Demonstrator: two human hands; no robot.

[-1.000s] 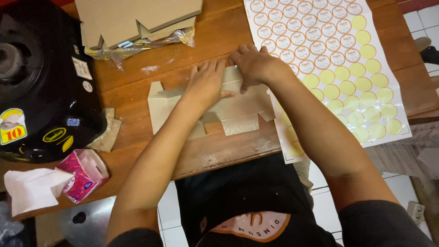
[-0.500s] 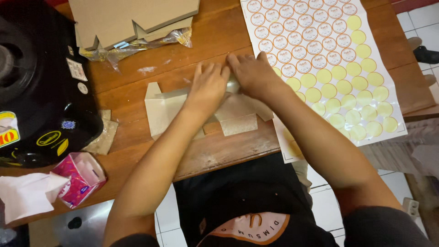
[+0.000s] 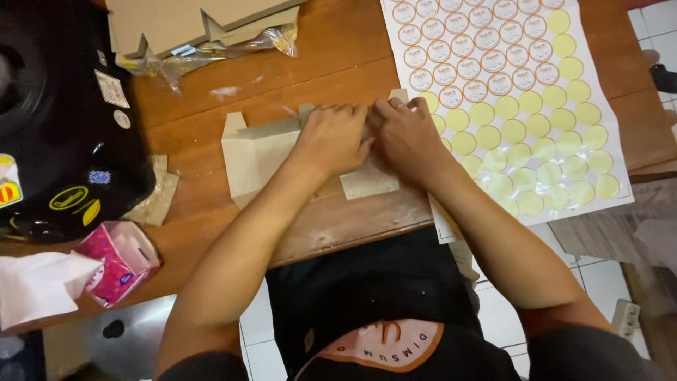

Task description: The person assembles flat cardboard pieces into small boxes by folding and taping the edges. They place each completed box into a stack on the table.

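A flat brown cardboard box blank (image 3: 255, 154) lies on the wooden table (image 3: 331, 56) in front of me. My left hand (image 3: 334, 136) presses on its middle with fingers curled over a folded flap. My right hand (image 3: 407, 136) grips the blank's right end, thumb against the left hand's fingers. A small flap of the blank (image 3: 368, 183) sticks out below the hands. Just right of my right hand lies a big white sheet of round stickers (image 3: 518, 92), its lower rows bare yellow circles.
A black helmet with stickers (image 3: 60, 120) fills the left side. A stack of cardboard blanks (image 3: 183, 21) and a clear plastic bag (image 3: 211, 49) lie at the back. A pink tissue pack (image 3: 116, 262) and white tissue (image 3: 39, 286) sit at the near left edge.
Both hands have drawn together over the blank's right part and curled down on it, folding a flap. The view has shifted slightly.
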